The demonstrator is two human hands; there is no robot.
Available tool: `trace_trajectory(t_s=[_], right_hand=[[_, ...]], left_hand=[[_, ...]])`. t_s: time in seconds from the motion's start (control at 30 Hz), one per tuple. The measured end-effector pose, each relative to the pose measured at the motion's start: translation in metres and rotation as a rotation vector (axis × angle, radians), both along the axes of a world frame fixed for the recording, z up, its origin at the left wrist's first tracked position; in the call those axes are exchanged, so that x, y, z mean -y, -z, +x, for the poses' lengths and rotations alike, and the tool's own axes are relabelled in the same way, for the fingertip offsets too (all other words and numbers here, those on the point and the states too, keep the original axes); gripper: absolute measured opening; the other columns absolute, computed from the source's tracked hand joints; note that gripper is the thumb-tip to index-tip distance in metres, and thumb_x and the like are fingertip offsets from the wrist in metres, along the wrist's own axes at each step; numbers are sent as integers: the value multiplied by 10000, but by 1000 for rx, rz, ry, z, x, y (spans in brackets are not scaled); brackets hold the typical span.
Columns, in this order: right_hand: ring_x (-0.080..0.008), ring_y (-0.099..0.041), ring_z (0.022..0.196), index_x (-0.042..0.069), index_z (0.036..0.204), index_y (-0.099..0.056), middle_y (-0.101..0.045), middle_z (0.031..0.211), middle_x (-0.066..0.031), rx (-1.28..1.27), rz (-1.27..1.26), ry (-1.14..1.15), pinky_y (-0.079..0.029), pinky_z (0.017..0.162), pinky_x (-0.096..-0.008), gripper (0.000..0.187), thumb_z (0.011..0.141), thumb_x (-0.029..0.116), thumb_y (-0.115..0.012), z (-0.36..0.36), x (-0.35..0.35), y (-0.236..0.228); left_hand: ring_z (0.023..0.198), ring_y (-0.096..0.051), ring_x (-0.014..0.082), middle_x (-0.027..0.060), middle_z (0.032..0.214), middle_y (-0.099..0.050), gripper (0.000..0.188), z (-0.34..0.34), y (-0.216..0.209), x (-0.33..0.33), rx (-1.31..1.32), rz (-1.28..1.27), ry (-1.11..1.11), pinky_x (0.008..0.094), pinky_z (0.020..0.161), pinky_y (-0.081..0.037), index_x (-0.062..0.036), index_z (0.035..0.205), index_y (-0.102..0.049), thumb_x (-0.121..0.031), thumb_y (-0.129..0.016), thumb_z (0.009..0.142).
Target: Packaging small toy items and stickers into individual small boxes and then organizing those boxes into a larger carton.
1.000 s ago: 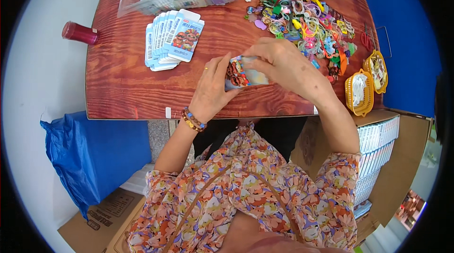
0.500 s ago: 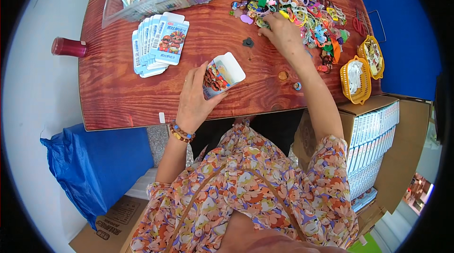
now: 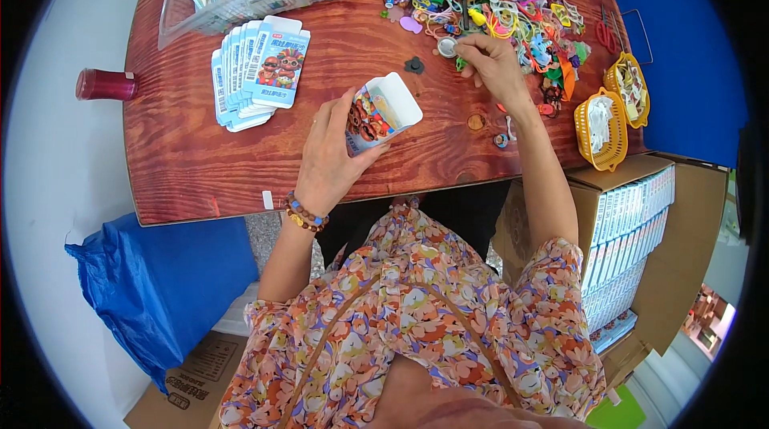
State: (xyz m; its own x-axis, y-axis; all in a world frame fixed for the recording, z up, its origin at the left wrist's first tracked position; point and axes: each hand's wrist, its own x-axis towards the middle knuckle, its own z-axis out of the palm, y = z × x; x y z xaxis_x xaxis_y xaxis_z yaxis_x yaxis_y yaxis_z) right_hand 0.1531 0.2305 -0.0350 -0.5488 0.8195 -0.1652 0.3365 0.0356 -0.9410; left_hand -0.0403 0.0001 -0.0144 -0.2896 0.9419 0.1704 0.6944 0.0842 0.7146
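Observation:
My left hand point(image 3: 327, 149) is wrapped round a small printed carton point(image 3: 373, 118), light blue with cartoon figures, its white top flap standing up. My right hand point(image 3: 495, 70) pinches a small round silvery trinket point(image 3: 447, 47) at the near-left edge of a heap of colourful trinkets point(image 3: 513, 16). Something green hangs under those fingers. On the wood left of the right hand lies a dark hat-shaped piece point(image 3: 414, 65). A fanned stack of flat light-blue cartons point(image 3: 268, 68) rests left of my left hand.
A clear plastic bin point(image 3: 264, 8) full of packets stands at the back left. Yellow baskets point(image 3: 602, 134) and red scissors point(image 3: 606, 35) are along the right edge. A dark red jar point(image 3: 106, 84) lies at the left edge. An open cardboard box point(image 3: 689, 253) of cartons stands lower right.
My right hand has drawn back slightly from the trinket heap, and a round silvery trinket now shows in its fingers. My left hand still holds the carton in nearly the same place.

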Motion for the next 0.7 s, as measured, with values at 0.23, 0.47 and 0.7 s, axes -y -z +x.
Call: trace_trajectory(t_s=[0.23, 0.47, 0.7], right_hand=[[-37, -575, 546, 58, 980, -729, -634, 713, 32, -194, -139, -158, -420, 450, -186, 122, 941, 149, -657, 13, 12, -26], [-19, -493, 549, 2, 958, -716, -621, 711, 26, 130, 125, -480, -409, 467, -210, 156, 927, 142, -654, -12, 40, -76], [-131, -622, 623, 71, 977, -733, -679, 745, -50, 519, 460, -299, -501, 589, -313, 211, 926, 246, -627, -17, -1, -56]], left_hand=[[1097, -550, 357, 174, 1220, -547, 828, 3, 5, -17, -204, 20, 25, 439, 913, -500, -26, 1385, -454, -160, -862, 677], [1097, -542, 374, 173, 1214, -536, 822, 12, 7, -28, -208, 60, 76, 447, 908, -501, -24, 1379, -452, -139, -856, 673], [1104, -547, 374, 184, 1221, -535, 824, 2, 4, -15, -134, -8, 2, 452, 906, -497, -14, 1382, -453, -153, -858, 677]])
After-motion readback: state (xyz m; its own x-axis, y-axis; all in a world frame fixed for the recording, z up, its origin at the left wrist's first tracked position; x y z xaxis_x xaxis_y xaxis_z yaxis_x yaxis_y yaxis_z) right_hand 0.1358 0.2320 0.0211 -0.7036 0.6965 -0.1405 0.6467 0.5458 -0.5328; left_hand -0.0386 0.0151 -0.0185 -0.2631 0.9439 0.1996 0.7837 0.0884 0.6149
